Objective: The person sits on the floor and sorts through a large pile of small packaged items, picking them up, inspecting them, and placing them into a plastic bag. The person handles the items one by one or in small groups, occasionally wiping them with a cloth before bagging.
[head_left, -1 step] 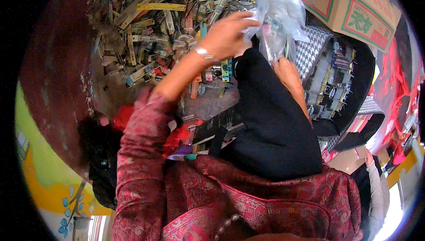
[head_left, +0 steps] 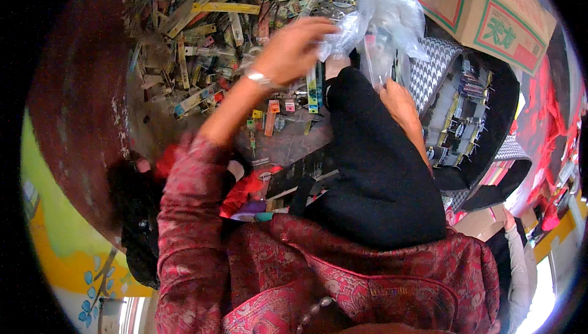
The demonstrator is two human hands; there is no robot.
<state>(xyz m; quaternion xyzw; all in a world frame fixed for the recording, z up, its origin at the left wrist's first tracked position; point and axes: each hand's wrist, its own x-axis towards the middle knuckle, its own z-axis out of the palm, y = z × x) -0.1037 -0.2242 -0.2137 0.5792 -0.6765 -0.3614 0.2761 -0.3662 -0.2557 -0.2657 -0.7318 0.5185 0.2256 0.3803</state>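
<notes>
A clear plastic bag [head_left: 395, 12] hangs just beyond my raised knee, with a few thin dark and pink items showing through its side. My left hand [head_left: 295, 51], a bracelet on its wrist, is slightly blurred and has its fingers closed on the bag's left edge, which stretches toward it. At the bag's lower end, my right hand [head_left: 399, 104] pinches the plastic; its fingertips are partly hidden. Beneath my left hand lies a large loose pile of small packaged strips [head_left: 236, 27] in many colours.
To my right stands a houndstooth-lined basket [head_left: 438, 67] holding bundled packs [head_left: 465, 113]. A cardboard box [head_left: 474, 12] sits behind it. My black-trousered leg [head_left: 380, 168] rises between my hands. Another person's sleeve [head_left: 519, 260] appears at the lower right.
My left hand has moved left and slightly down, drawing the bag's edge with it. My right hand has hardly moved.
</notes>
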